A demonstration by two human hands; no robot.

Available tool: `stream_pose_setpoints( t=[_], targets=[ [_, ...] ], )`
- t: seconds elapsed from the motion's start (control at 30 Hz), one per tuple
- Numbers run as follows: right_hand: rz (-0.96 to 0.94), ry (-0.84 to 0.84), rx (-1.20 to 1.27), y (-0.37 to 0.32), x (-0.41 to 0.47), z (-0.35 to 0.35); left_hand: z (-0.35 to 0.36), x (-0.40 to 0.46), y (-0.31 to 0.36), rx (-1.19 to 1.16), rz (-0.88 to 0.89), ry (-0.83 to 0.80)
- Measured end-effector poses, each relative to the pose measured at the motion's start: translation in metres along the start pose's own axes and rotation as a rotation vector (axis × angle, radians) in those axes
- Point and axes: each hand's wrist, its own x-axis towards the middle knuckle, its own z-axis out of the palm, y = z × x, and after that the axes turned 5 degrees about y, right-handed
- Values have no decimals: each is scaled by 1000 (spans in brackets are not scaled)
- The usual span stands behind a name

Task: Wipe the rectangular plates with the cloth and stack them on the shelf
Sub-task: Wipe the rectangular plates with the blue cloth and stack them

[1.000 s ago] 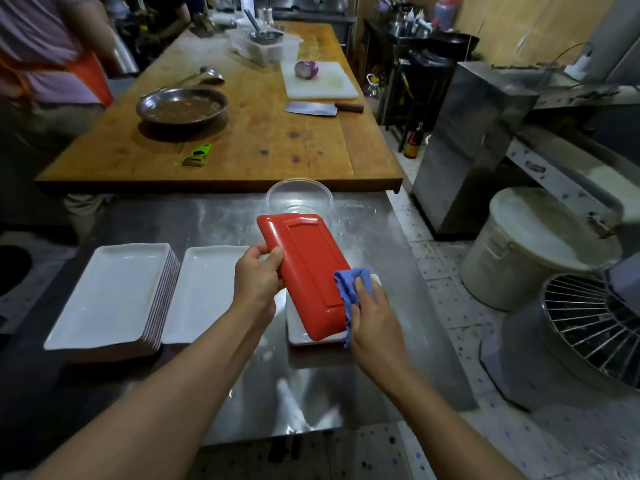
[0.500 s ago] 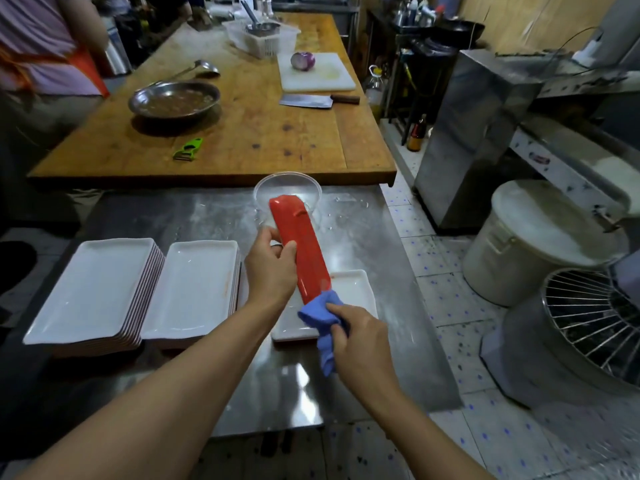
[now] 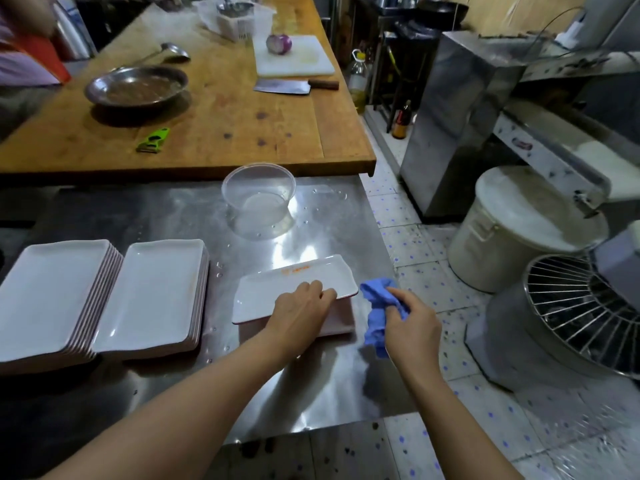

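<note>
Head view: the left hand [image 3: 300, 311] presses a white rectangular plate [image 3: 277, 289] lying askew on another on the steel tabletop [image 3: 166, 216], fingers relaxed on it. The right hand [image 3: 412, 327] clutches the blue cloth [image 3: 377, 306] beside it. Water droplets nearby could let the plate skid off.

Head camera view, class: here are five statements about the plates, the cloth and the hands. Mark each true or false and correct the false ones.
1. The right hand holds the blue cloth. True.
2. The left hand rests on a plate lying white side up. True.
3. The cloth is pressed flat on that plate. False: it is bunched in the hand, off the plate's right end.
4. The clear bowl stands on the wooden table. False: it stands on the steel counter.
5. Two stacks of white plates sit left of the hands. True.
</note>
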Motion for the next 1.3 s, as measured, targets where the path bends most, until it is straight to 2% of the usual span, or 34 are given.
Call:
stream_pose_setpoints(
  t=[0.1,0.37,0.8,1.03,1.3],
  targets=[
    [26,-13,4,6,1,2,24,2,5,-16,-2,-72],
    [53,-21,21,12,1,10,47,-2,16,-71,-29,-132],
    [50,-59,61,4,-4,22,50,-10,4,-125,-72,-204],
    [-57,-143,115,-19,-16,46,39,-43,-36,-384,-344,-57],
    [-207,-382,157,-78,-60,115,12,-111,-126,-459,-741,89]
  ],
)
